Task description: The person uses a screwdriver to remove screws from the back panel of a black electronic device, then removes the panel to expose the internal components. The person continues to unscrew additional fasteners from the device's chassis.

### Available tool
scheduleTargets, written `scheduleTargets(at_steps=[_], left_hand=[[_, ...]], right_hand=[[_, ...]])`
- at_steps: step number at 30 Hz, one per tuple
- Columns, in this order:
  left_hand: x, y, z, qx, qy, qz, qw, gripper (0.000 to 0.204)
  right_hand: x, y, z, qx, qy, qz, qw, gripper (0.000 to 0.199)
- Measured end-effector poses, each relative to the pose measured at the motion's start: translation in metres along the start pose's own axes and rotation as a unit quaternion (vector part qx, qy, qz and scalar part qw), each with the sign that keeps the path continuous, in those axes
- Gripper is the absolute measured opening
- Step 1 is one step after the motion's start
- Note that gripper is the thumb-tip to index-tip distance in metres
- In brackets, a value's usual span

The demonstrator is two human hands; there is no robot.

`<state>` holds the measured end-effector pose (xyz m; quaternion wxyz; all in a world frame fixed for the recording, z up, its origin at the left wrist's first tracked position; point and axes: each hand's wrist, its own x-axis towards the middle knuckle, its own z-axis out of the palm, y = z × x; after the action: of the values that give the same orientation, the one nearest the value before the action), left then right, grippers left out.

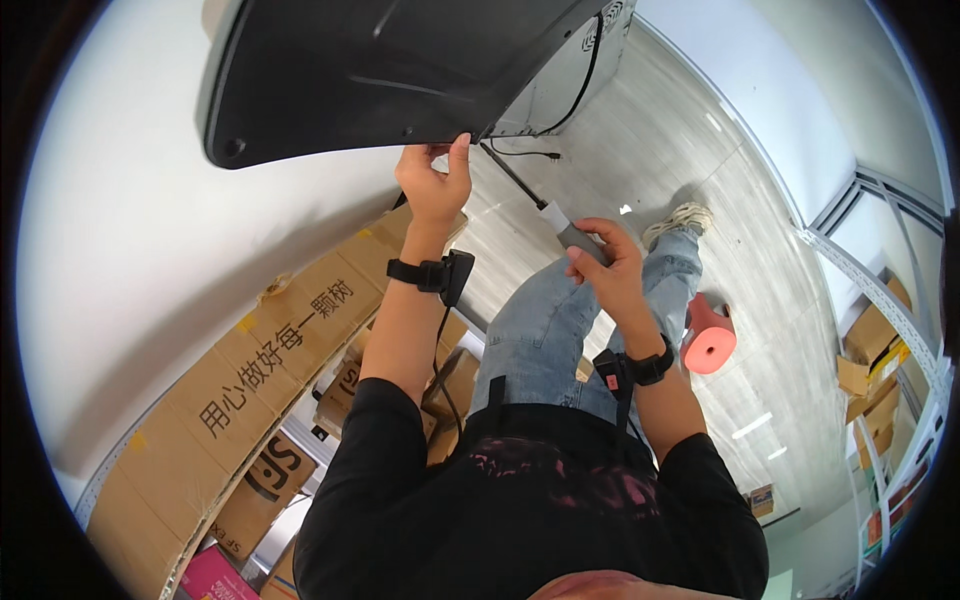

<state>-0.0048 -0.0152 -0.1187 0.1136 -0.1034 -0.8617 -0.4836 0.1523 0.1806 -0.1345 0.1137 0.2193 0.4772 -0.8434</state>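
A large black panel [350,75] with screw points near its lower edge fills the top of the head view, attached to a light appliance body [565,100]. At the panel's lower edge, near its right corner, my left hand [433,188] is closed, thumb and fingertips gripping the edge. My right hand [615,268] is wrapped round the grey and white handle of a screwdriver [562,227]. Its long dark shaft slants up and left, ending beside my left fingertips at the panel corner. Whether the tip sits in a screw is too small to tell.
A black cable [592,75] hangs along the appliance, and a plug [553,155] lies on the floor. To the left stand cardboard boxes [290,345]. A coral-red stool-like object [709,335] sits right of my legs. Metal shelving [880,270] with boxes lines the right side.
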Motion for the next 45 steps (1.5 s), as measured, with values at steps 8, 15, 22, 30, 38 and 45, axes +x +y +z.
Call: scheduleTargets(at_steps=[8, 15, 22, 30, 38, 45], left_hand=[[-0.001, -0.002, 0.003, 0.017, 0.015, 0.034, 0.999, 0.018], [0.0, -0.003, 0.002, 0.028, 0.0, 0.037, 0.999, 0.018], [0.0, -0.006, 0.003, 0.031, 0.006, 0.055, 0.998, 0.017], [0.0, -0.009, 0.004, 0.028, 0.019, 0.055, 0.998, 0.017], [-0.001, -0.013, 0.005, 0.02, 0.019, 0.054, 0.998, 0.017], [-0.001, -0.011, 0.005, 0.016, 0.021, 0.055, 0.998, 0.017]], right_hand=[[0.001, 0.003, 0.013, 0.029, 0.009, 0.001, 1.0, 0.029], [0.002, 0.005, 0.015, 0.048, 0.005, -0.01, 0.999, 0.028], [0.004, 0.006, 0.012, 0.069, 0.005, 0.0, 0.998, 0.027], [0.004, 0.006, 0.012, 0.08, 0.006, 0.0, 0.997, 0.026], [0.003, 0.005, 0.014, 0.089, 0.009, 0.005, 0.996, 0.026], [0.002, 0.004, 0.015, 0.086, 0.01, 0.02, 0.996, 0.026]])
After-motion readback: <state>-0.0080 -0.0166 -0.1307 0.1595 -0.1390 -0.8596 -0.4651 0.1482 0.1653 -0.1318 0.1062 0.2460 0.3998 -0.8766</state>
